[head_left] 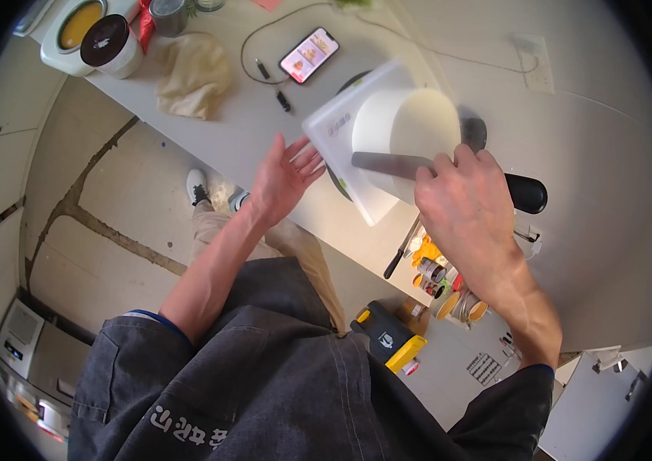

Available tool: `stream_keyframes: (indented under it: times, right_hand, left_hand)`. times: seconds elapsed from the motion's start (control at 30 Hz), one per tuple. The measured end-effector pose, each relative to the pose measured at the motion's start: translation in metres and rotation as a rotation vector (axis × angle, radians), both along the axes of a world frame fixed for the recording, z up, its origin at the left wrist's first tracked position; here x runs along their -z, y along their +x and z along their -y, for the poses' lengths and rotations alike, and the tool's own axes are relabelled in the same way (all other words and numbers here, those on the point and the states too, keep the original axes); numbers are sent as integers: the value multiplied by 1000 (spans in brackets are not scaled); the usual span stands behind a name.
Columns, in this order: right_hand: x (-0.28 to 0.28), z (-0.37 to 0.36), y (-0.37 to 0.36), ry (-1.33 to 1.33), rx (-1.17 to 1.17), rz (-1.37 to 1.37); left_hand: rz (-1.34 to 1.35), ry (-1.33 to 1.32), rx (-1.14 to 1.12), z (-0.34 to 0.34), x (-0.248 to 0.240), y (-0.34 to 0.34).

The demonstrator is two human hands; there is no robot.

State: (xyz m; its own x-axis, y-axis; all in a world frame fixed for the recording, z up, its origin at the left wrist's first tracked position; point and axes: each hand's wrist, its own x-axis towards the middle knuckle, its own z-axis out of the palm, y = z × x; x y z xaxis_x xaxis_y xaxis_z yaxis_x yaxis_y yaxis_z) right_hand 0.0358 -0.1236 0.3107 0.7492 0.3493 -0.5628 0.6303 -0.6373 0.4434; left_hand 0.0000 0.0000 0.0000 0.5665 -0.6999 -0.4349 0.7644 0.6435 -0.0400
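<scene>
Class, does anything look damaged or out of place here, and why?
Yes: dark, rough-edged strips branch across the pale floor at the left, looking like cracks or patched channels. The white, cake-like cylinder shows no obvious damage.

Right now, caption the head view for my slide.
Right hand holds a spatula at a white cake; left hand open beside its square board.

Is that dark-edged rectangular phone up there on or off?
On: the dark-edged rectangular phone glows brightly, showing small colourful pictures.
</scene>
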Motion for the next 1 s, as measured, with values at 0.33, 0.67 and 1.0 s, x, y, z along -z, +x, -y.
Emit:
stream_keyframes:
  times: [0.33,0.67,1.0]
  right_hand:
    - [9,-1,1,16,-3,48]
    - [4,-4,-1,-11,0,32]
    - [4,-3,-2,-2,-21,43]
  left_hand:
    - [68,72,36,-4,5,21]
    - [5,91,-82,-1,-4,13]
    - [-78,54,-57,0,-12,9]
